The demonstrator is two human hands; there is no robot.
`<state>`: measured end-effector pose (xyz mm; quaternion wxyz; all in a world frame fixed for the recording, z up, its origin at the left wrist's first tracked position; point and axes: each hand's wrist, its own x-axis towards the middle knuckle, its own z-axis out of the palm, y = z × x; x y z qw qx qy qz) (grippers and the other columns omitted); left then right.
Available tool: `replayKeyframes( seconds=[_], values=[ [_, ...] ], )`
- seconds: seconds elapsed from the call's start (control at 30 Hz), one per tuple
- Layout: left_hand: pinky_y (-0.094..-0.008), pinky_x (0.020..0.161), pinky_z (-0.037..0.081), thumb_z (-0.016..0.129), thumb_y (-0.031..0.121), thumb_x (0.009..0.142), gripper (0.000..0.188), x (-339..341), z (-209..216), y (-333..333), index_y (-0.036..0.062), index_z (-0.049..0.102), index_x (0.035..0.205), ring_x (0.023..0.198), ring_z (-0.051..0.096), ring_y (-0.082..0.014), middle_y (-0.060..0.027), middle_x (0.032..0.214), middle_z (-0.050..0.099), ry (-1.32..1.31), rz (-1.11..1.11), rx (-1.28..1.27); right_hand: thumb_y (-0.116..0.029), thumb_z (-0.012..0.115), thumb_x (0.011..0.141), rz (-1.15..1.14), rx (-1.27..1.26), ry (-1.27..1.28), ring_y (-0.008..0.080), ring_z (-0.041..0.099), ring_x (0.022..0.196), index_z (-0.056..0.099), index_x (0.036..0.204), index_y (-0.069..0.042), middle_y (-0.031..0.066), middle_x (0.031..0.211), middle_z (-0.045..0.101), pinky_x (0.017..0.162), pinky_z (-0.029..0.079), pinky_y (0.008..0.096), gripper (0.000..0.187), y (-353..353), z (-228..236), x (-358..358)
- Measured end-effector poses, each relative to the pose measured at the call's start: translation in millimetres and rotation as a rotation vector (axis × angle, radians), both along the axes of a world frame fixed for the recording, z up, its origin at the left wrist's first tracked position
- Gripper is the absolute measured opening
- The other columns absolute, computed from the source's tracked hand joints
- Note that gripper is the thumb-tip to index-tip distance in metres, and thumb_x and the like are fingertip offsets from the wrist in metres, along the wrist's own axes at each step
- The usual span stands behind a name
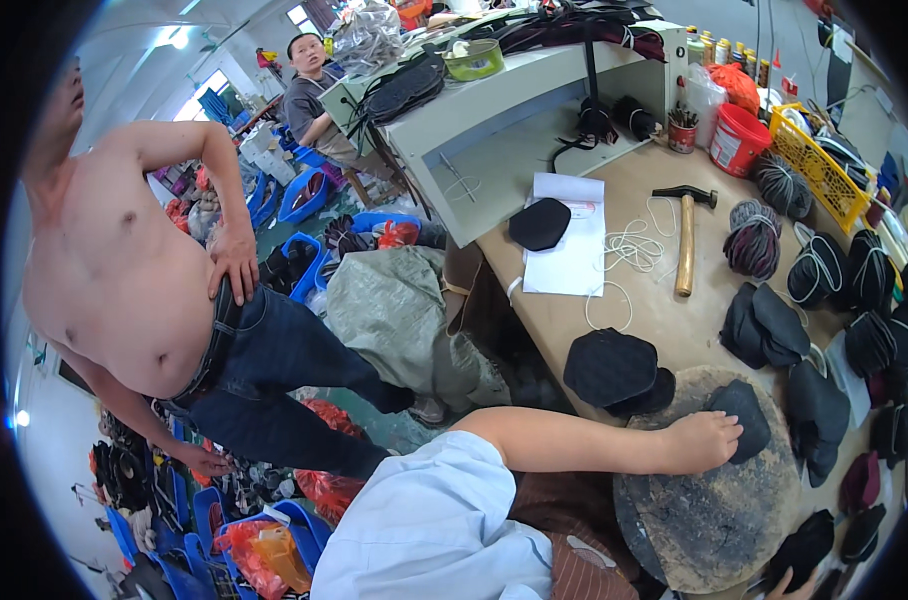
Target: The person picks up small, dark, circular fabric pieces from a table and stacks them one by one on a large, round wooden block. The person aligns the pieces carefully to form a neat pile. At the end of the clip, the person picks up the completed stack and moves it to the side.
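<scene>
My left hand [701,443] lies on a worn round block [709,515], its fingers curled together over the edge of a dark fabric piece [744,418]. Only the fingertips of my right hand [794,586] show at the lower edge, next to a black fabric piece [806,548]; whether they grip it is cut off from view. Just beyond the block lies a stack of black rounded pieces [614,368]. More dark pieces [764,325] sit right of it.
On the table are a wooden-handled hammer [686,240], white cord [632,248], paper sheets [564,270], a red bucket [739,140] and a yellow crate [819,165]. A shirtless person [144,260] stands at the left; another person [314,100] is farther back. Blue bins [304,195] cover the floor.
</scene>
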<state>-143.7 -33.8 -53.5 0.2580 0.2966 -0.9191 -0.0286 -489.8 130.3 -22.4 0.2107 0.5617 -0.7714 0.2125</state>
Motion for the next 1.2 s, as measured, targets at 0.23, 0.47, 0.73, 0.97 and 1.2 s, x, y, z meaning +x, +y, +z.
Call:
replayKeyframes(
  seconds=[0.23,0.47,0.73,0.97,1.2],
  values=[
    [-0.0361,0.085,0.053,0.064,0.011,0.073,0.017,-1.5,11.9,-6.4,-0.0012,0.062,0.084,0.098,0.064,-0.0285,-0.0155,0.095,0.065,0.056,0.019,0.172,-0.065,0.064,0.076,-0.072,-0.120,0.002,0.0409,0.055,0.104,0.052,0.127,0.003,0.0230,0.119,0.057,0.088,0.044,0.0505,0.086,-4.2,4.7,11.9],
    [-0.0402,0.061,0.053,0.063,0.011,0.074,0.012,-5.1,31.9,-3.1,0.0012,0.058,0.079,0.070,0.064,-0.0289,-0.0106,0.076,0.059,0.262,0.205,0.298,-0.053,0.069,0.079,-0.154,-0.057,-0.016,0.0384,0.058,0.102,0.058,0.121,0.003,0.0224,0.115,0.060,0.089,0.045,0.0470,0.071,-0.8,1.6,3.2],
    [-0.0395,0.089,0.052,0.062,0.011,0.073,0.031,-3.1,43.3,57.5,-0.0057,0.060,0.099,0.097,0.064,-0.0304,-0.0180,0.102,0.064,0.218,0.082,0.165,-0.024,0.071,0.084,0.050,-0.090,-0.691,0.0333,0.057,0.106,0.059,0.118,0.008,0.0252,0.120,0.059,0.095,0.044,0.0384,0.048,5.9,23.8,14.2],
    [-0.0449,0.107,0.037,0.060,0.014,0.076,0.022,2.8,8.1,123.1,-0.0018,0.060,0.091,0.123,0.050,-0.0335,-0.0207,0.119,0.059,0.256,-0.061,0.350,-0.008,0.063,0.086,0.162,0.151,-1.041,0.0271,0.054,0.098,0.066,0.109,0.003,0.0220,0.118,0.060,0.090,0.043,0.0378,0.026,12.9,57.0,36.6],
    [-0.0466,0.112,0.028,0.061,0.018,0.082,0.029,3.4,-2.2,138.4,-0.0014,0.059,0.103,0.134,0.038,-0.0333,-0.0215,0.136,0.047,0.249,-0.053,0.331,-0.008,0.061,0.088,0.128,0.054,-0.774,0.0301,0.055,0.104,0.067,0.108,0.001,0.0256,0.125,0.056,0.093,0.044,0.0396,0.022,17.6,29.3,9.3]
  ],
)
